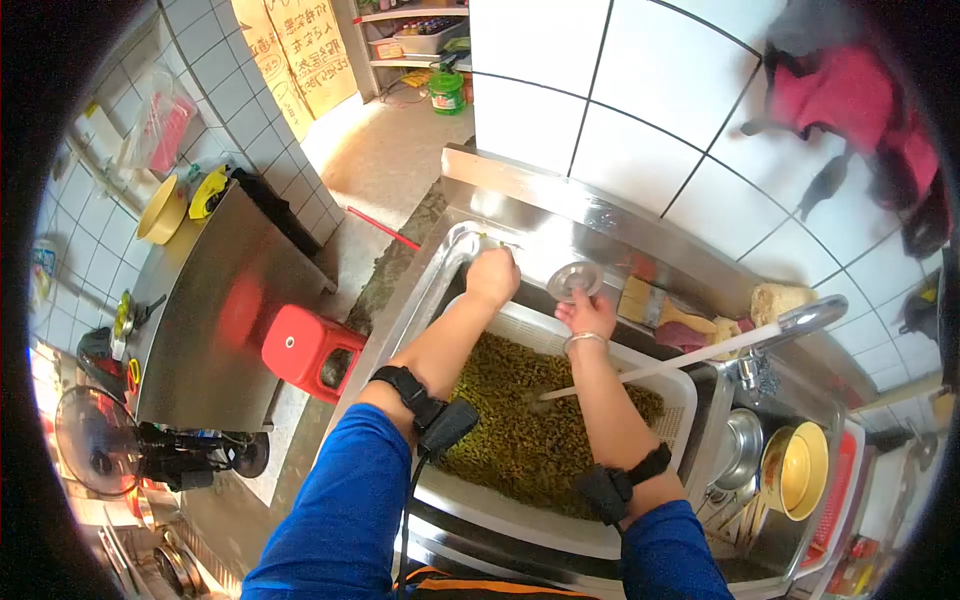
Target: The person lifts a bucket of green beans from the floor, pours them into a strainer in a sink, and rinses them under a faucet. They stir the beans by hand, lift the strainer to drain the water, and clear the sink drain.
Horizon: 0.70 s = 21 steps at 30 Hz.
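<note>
My left hand (493, 276) is closed at the back left edge of the steel sink (452, 240), fingers curled around something too small to make out. My right hand (587, 312) pinches the rim of a round, shiny strainer-like disc (575, 282), just right of my left hand. Below both hands, a white perforated basket (535, 328) in the sink holds many small green pieces (520, 420) in water. A pale hose (660, 368) runs from the faucet (812, 316) past my right wrist down into the green pieces.
Sponges and cloths (690, 330) lie on the ledge behind the sink. Yellow bowls (803, 470) and a metal pot (738, 448) fill the right basin. A red stool (300, 350) stands left, near a steel counter (215, 330) and a fan (100, 440).
</note>
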{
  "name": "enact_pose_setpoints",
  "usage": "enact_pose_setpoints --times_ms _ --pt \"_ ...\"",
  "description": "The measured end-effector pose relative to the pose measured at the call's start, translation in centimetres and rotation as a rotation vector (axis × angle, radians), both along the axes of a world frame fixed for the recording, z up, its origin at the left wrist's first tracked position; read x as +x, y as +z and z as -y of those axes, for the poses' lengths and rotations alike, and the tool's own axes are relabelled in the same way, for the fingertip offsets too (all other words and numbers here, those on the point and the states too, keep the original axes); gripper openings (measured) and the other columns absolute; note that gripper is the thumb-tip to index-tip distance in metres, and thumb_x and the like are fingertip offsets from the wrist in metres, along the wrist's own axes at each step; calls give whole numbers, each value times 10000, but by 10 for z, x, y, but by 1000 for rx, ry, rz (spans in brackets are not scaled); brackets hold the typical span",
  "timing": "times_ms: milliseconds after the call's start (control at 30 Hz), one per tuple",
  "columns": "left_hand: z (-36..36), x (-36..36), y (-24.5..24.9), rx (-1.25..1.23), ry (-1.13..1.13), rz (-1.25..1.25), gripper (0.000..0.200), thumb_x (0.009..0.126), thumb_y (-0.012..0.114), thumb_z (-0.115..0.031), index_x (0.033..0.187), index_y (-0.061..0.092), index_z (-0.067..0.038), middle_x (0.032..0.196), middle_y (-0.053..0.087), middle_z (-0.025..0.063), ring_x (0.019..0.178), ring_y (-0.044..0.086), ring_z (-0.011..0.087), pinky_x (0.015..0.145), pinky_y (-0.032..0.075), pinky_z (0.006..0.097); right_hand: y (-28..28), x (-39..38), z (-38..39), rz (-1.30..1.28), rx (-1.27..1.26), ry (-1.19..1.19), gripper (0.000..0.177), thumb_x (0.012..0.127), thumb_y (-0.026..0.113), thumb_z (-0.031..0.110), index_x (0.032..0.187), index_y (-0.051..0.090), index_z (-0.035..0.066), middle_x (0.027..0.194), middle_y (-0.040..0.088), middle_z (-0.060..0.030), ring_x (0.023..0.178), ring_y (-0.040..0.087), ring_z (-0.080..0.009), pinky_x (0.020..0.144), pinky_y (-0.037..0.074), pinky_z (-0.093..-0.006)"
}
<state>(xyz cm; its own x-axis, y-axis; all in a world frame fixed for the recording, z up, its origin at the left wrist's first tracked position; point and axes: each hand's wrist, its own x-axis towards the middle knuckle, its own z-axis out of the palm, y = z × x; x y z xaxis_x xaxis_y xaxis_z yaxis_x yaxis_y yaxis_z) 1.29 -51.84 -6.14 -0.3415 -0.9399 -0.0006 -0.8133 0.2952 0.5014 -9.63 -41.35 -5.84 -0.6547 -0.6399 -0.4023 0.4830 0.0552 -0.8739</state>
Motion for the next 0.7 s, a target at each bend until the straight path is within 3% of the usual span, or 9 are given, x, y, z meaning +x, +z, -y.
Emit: enact_pose_setpoints --times_ms 133,233,300,400,567,633,700 --pt "27 29 -3 -134 8 -25 158 672 503 -148 692 577 -9 750 578 193 718 568 330 670 455 404 -4 -10 4 -49 -1 -59 221 777 523 68 960 463 -41 802 550 -110 602 573 -181 498 499 -261" --pt "51 43 -8 -227 83 -155 161 684 509 -161 693 580 -17 741 573 193 705 563 332 654 450 412 -19 -13 1 -15 -105 -120 355 743 539 11 1072 416 -38 942 501 -132 621 576 -182 489 504 -259" --pt "60 42 -5 -280 95 -193 156 700 521 -169 701 582 -25 733 572 189 707 558 332 651 444 410 -21 -1 -7 -90 -223 -213 495 724 530 -27 1180 336 -15 1132 404 -136 769 564 -195 568 508 -260" --pt "64 37 -2 -233 -50 -156 149 698 545 -177 713 583 -34 744 575 180 717 558 326 661 442 400 -23 9 -15 -195 -173 -213 579 708 524 -48 1230 278 3 1238 311 -125 890 526 -203 627 497 -262" --pt "70 24 0 -220 -107 -5 143 679 563 -154 757 588 -37 754 586 161 739 564 307 687 443 381 -18 15 -45 -290 -140 -93 603 713 519 -46 1250 254 28 1251 316 -110 966 490 -209 752 442 -266" --pt "69 21 -1 -331 -238 253 117 668 523 -105 729 576 -21 758 585 170 719 568 309 679 448 389 -25 22 -80 -414 -157 112 554 706 538 -15 1214 322 35 1229 351 -115 1020 455 -255 817 395 -291" --pt "60 22 5 -309 -288 277 119 656 512 -86 728 573 -13 753 583 176 718 569 309 674 450 390 -52 13 -123 -1220 32 532 486 702 557 74 1161 397 51 1195 383 -129 1069 398 -307 875 337 -385"
